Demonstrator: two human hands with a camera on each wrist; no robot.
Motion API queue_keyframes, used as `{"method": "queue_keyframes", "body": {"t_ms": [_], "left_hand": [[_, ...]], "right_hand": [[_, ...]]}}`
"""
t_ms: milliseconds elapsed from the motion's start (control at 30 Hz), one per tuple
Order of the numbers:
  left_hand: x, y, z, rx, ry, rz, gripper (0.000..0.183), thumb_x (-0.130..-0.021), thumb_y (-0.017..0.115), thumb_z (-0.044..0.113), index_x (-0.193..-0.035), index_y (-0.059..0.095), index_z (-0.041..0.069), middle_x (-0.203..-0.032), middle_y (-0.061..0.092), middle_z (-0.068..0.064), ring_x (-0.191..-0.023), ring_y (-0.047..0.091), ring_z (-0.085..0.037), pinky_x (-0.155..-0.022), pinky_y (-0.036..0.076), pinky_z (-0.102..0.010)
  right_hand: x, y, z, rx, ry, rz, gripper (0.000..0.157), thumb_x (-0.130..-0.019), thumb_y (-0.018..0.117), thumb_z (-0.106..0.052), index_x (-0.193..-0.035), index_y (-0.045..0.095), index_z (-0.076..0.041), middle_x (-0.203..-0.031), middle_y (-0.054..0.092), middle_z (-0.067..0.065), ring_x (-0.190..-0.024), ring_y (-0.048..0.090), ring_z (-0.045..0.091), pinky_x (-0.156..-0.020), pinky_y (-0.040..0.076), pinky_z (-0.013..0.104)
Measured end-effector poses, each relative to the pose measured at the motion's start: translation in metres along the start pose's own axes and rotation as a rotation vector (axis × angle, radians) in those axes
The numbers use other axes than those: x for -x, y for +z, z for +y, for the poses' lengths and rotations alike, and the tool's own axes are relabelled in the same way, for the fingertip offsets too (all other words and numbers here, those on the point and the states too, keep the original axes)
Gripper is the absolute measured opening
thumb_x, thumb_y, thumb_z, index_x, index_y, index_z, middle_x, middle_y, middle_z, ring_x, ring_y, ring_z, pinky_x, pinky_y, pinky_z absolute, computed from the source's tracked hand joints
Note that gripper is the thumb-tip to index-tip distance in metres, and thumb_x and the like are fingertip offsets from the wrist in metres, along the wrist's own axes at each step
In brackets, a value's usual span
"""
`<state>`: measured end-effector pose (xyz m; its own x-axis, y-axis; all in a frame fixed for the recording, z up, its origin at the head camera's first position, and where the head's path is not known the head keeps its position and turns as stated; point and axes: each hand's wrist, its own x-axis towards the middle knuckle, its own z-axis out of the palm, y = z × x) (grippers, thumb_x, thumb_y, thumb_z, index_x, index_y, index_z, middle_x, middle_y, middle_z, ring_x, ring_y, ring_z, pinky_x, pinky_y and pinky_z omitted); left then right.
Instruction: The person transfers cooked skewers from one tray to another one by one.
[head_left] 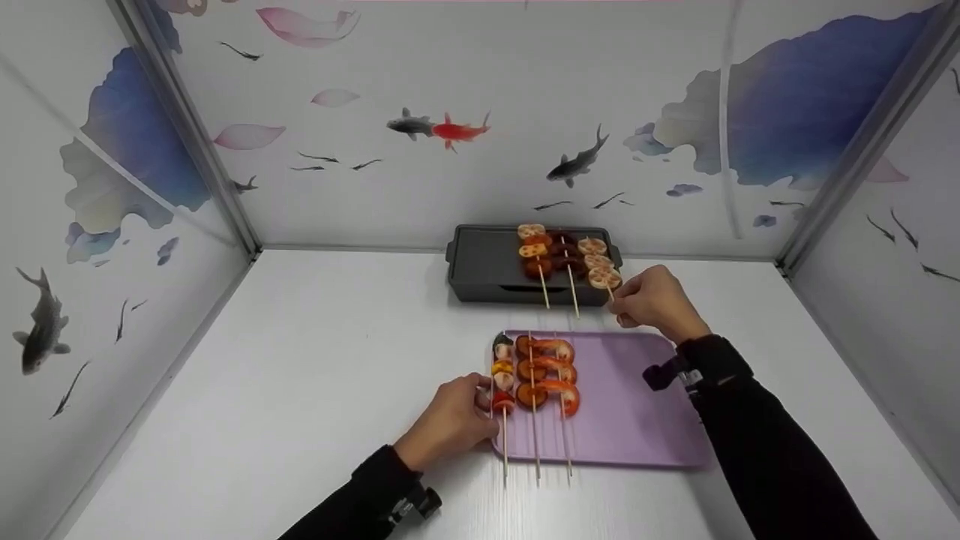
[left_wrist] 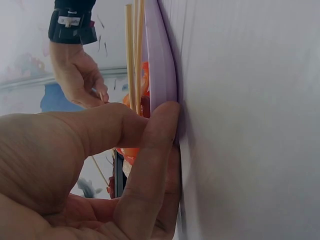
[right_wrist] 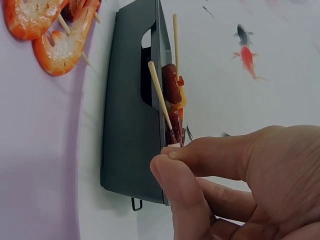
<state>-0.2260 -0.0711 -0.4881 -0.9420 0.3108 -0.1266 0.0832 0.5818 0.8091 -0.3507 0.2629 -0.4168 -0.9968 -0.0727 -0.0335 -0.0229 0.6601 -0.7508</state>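
Note:
My right hand (head_left: 657,303) pinches the stick end of a lotus root skewer (head_left: 598,262) between thumb and forefinger, at the right side of the dark grey grill box (head_left: 484,259). The slices lie on the grill's top. In the right wrist view the stick's tip (right_wrist: 172,155) peeks out between the fingertips. My left hand (head_left: 452,414) grips the left rim of the purple tray (head_left: 622,412), thumb above the edge, as the left wrist view shows. Beside it on the tray lie a mixed skewer (head_left: 503,379), a skewer of round brown slices (head_left: 532,396) and a shrimp skewer (head_left: 568,397).
Two more skewers rest on the grill: a mixed one (head_left: 535,251) and a dark red-brown one (head_left: 567,251), their sticks jutting over the front edge. White patterned walls (head_left: 517,180) enclose the white table (head_left: 322,337) at the back and both sides.

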Motion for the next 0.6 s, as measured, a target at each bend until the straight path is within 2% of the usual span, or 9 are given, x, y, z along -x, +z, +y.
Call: {"method": "queue_keyframes", "body": {"t_ms": [133, 367, 600], "left_hand": [[0.0001, -0.0003, 0.0012, -0.001, -0.001, 0.002, 0.065, -0.072, 0.071, 0.004, -0.134, 0.052, -0.003, -0.1, 0.065, -0.011, -0.078, 0.06, -0.013, -0.06, 0.051, -0.026], [0.0003, 0.0006, 0.0003, 0.01, 0.009, 0.005, 0.065, -0.071, 0.069, 0.002, -0.134, 0.053, -0.003, -0.098, 0.067, -0.01, -0.075, 0.065, -0.012, -0.06, 0.056, -0.026], [0.0017, 0.0018, -0.001, -0.042, 0.01, 0.022, 0.064, -0.07, 0.07, 0.005, -0.132, 0.054, -0.003, -0.101, 0.065, -0.011, -0.078, 0.062, -0.012, -0.06, 0.053, -0.024]], "right_hand": [[0.0006, 0.0025, 0.004, -0.012, -0.018, 0.019, 0.009, -0.083, 0.075, -0.012, -0.08, 0.077, -0.003, -0.067, 0.069, 0.007, -0.057, 0.055, 0.013, -0.062, 0.046, 0.025], [0.0027, 0.0069, 0.006, -0.016, -0.022, 0.063, 0.017, -0.085, 0.073, -0.014, -0.095, 0.077, 0.0, -0.077, 0.075, 0.01, -0.062, 0.065, 0.013, -0.062, 0.05, 0.024], [0.0059, 0.0091, 0.0087, 0.043, -0.037, 0.113, 0.018, -0.084, 0.073, -0.017, -0.093, 0.078, -0.002, -0.073, 0.076, 0.008, -0.06, 0.07, 0.013, -0.061, 0.052, 0.023]]}}
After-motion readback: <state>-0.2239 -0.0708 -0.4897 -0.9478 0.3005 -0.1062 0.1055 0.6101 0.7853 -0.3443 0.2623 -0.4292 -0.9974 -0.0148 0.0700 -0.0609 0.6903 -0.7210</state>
